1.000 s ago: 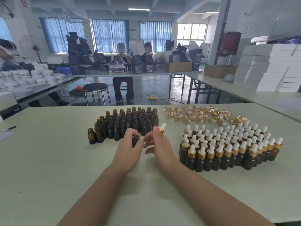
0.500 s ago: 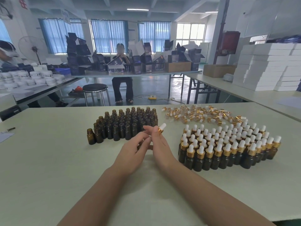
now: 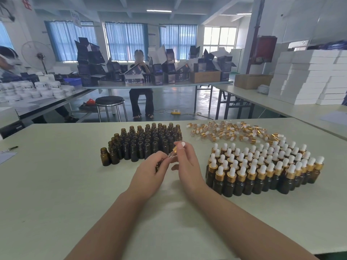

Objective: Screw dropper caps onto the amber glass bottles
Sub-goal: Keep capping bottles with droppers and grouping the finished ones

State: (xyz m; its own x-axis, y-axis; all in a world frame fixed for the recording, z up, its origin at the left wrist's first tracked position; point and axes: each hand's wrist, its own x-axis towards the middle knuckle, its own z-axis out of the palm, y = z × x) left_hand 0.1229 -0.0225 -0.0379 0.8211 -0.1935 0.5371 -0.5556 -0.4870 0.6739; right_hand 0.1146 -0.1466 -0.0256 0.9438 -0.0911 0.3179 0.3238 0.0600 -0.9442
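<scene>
My left hand [image 3: 150, 171] grips a small amber bottle [image 3: 158, 166], mostly hidden behind its fingers. My right hand [image 3: 185, 164] pinches a dropper cap [image 3: 179, 147] with a white bulb and gold collar; the cap is tilted and its glass tube points down left toward the bottle's mouth. A block of uncapped amber bottles [image 3: 142, 141] stands just beyond my hands. Capped bottles [image 3: 262, 167] stand in rows to the right. Loose dropper caps [image 3: 231, 131] lie in a heap behind those.
The pale table [image 3: 56, 184] stretches left and toward me. A pen [image 3: 11, 148] and paper lie at its left edge. Beyond the table are a stool [image 3: 109, 101], a seated person [image 3: 141, 91], stacked white boxes [image 3: 308, 76] and other tables.
The tilted dropper cap has come lower and closer to the bottle in my left hand, and my two hands have drawn together. The bottle groups on the table have not moved.
</scene>
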